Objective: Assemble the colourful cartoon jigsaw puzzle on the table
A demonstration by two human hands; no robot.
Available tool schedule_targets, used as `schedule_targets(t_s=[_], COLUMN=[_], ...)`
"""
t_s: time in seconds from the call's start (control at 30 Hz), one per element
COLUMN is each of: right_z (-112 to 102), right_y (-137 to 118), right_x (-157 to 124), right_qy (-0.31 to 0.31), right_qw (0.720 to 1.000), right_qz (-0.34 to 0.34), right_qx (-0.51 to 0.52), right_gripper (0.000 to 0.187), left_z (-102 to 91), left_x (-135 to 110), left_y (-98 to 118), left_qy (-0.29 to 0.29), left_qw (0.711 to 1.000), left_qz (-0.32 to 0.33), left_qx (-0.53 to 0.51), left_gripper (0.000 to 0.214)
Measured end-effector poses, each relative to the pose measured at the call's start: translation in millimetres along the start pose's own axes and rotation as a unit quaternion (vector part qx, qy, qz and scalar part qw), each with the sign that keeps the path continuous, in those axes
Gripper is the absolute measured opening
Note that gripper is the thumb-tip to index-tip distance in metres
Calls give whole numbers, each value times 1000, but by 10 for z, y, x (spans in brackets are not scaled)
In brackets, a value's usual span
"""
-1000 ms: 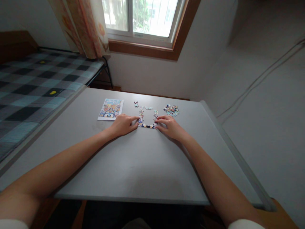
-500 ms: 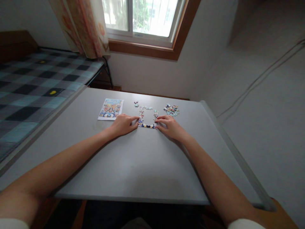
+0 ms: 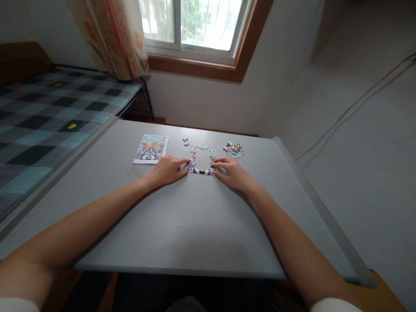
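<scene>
A partly joined jigsaw puzzle (image 3: 202, 172) lies flat on the table, its pieces forming a rectangular border around a bare middle. My left hand (image 3: 169, 169) rests at its left side, the index finger and thumb apart and touching the lower left edge. On the opposite side, my right hand (image 3: 231, 171) has its fingers stretched out and spread against the lower right edge. Any single piece under the fingertips is too small to make out. Just past the right hand lies a heap of loose puzzle pieces (image 3: 234, 149). A few separate pieces (image 3: 186, 141) sit beyond the border's upper left corner.
A printed picture sheet (image 3: 151, 148) lies on the grey table (image 3: 182, 225), left of the puzzle. Beyond the table's left edge stands a bed with a checked cover (image 3: 65, 108). A window (image 3: 204, 26) and curtain (image 3: 110, 39) are behind; a wall (image 3: 367, 143) borders the right.
</scene>
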State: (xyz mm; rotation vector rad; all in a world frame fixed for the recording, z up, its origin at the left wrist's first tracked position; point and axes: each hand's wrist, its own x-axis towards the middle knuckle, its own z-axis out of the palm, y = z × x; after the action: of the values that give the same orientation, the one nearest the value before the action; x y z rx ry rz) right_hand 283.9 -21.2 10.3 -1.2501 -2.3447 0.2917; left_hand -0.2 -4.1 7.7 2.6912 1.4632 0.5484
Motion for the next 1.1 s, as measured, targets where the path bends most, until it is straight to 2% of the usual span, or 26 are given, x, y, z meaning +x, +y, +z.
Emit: schedule_targets(t_s=[1.1], right_z=[-1], right_y=[-3], right_x=[-3], right_qy=[0], right_qw=[1000], right_qz=[1], right_qx=[-8], right_gripper=[25], left_z=[-20], left_x=[-1], left_y=[17], left_qy=[2], left_qw=[1000], left_qz=[5], left_qx=[5], left_gripper=[37])
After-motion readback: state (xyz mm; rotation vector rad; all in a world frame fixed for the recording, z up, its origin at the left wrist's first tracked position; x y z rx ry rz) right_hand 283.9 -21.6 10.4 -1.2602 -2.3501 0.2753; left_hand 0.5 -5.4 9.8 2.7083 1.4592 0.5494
